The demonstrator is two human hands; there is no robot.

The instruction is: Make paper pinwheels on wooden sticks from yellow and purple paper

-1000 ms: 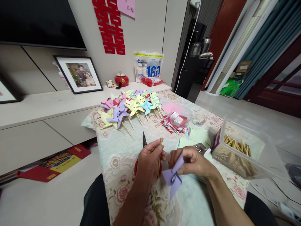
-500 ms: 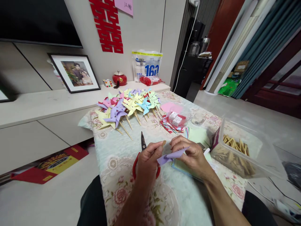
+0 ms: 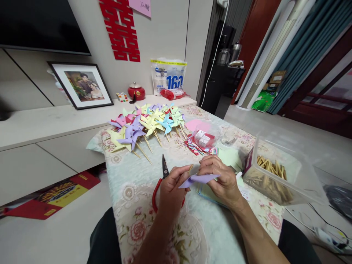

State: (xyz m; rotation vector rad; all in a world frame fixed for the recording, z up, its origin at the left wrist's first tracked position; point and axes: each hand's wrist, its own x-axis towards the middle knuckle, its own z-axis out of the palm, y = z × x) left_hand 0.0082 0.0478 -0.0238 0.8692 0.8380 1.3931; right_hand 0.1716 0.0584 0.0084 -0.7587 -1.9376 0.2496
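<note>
Purple paper pinwheel at lower centre, pinched by right hand, meets the stick gripped by left hand; pinning needs alignment.

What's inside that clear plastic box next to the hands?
The clear plastic box holds a heap of short wooden sticks, seen through its wall and open top. What lies beneath the heap at the bottom is covered, so it cannot be seen.
</note>
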